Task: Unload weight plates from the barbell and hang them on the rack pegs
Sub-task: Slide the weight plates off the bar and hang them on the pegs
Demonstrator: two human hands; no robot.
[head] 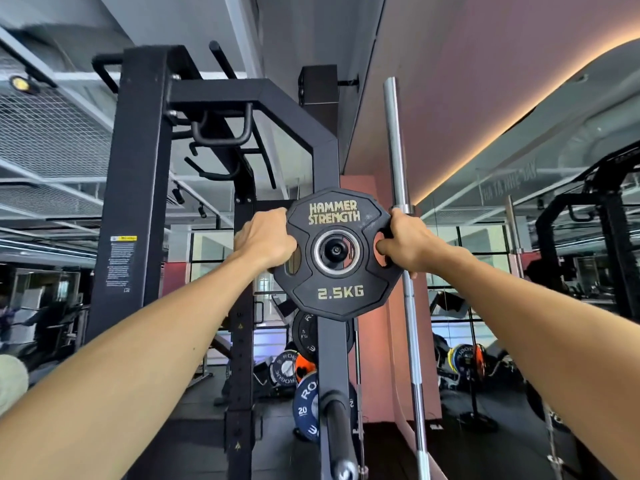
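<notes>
A: Now, start at the fingers (381,244). What are we holding?

B: Both sets are curled through the grip slots of the 2.5 kg plate (337,254). Our left hand (265,239) wraps the left edge, and our right hand (410,242) wraps the right edge with the fingertips showing through the slot. So the plate sits squarely between the two hands, held at about head height, with neither hand nearer than the other.

A: And where is it relative to the rack?

B: Its flat face is turned toward us, so its axis runs straight away from us. A black peg (335,250) shows through the centre hole, on the rack upright (329,341). We judge the hole and the peg to be lined up. Whether the plate is already partly threaded on or only held in front of the peg tip, we can't quite tell from this head-on view.

A: How are the arms?

B: Both are stretched forward and slightly up, nearly straight, with level wrists. The next move looks like a plain push along the peg's axis.

A: Anything around it?

B: A 5 kg plate (304,332) hangs lower on the same upright, with a blue 20 kg plate (306,407) below that. A bare steel bar (398,161) stands upright just right of our right hand.
</notes>
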